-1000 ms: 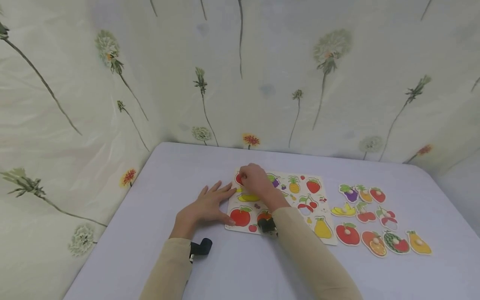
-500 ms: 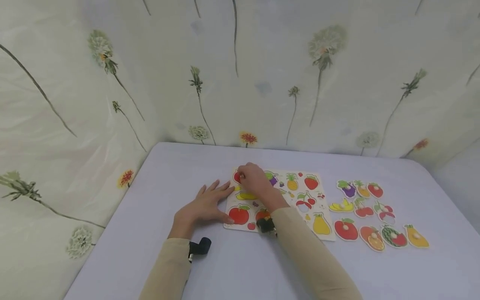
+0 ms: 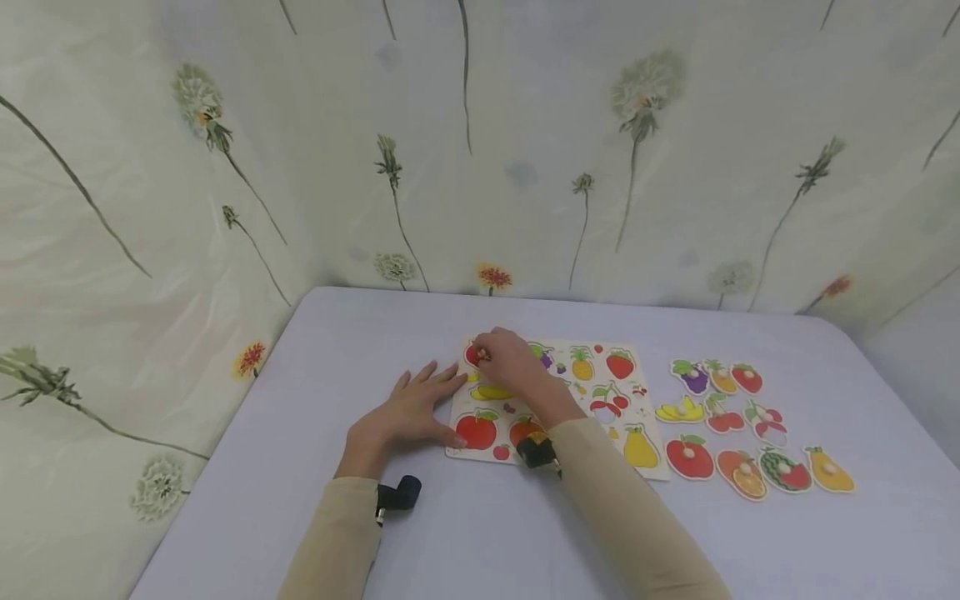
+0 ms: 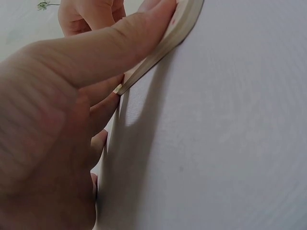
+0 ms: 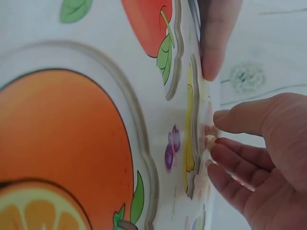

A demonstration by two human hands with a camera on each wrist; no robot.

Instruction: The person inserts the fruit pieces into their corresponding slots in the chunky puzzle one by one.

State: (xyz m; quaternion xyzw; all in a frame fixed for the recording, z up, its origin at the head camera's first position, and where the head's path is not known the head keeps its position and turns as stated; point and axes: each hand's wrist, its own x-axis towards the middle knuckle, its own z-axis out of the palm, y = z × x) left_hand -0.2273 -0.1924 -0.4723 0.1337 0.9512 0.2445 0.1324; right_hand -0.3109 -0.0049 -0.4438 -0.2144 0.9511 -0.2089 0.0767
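A fruit puzzle board lies on the table, its recesses printed with fruits. At its far left corner, my right hand pinches the small wooden knob of a red fruit puzzle piece, whose kind is mostly hidden by the fingers. Below that spot is the yellow banana recess, partly covered by the hand. My left hand is spread along the board's left edge. Its thumb lies on the near left corner of the board, while the other fingertips reach the left side.
Several knobbed fruit pieces lie in rows right of the board, among them grapes, bananas, an apple, an orange, a watermelon and a pear. A flower-patterned curtain hangs behind the table.
The head view has shifted slightly. My right fingers turn a little on the knob, which shows more clearly now. My left hand stays at the board's edge.
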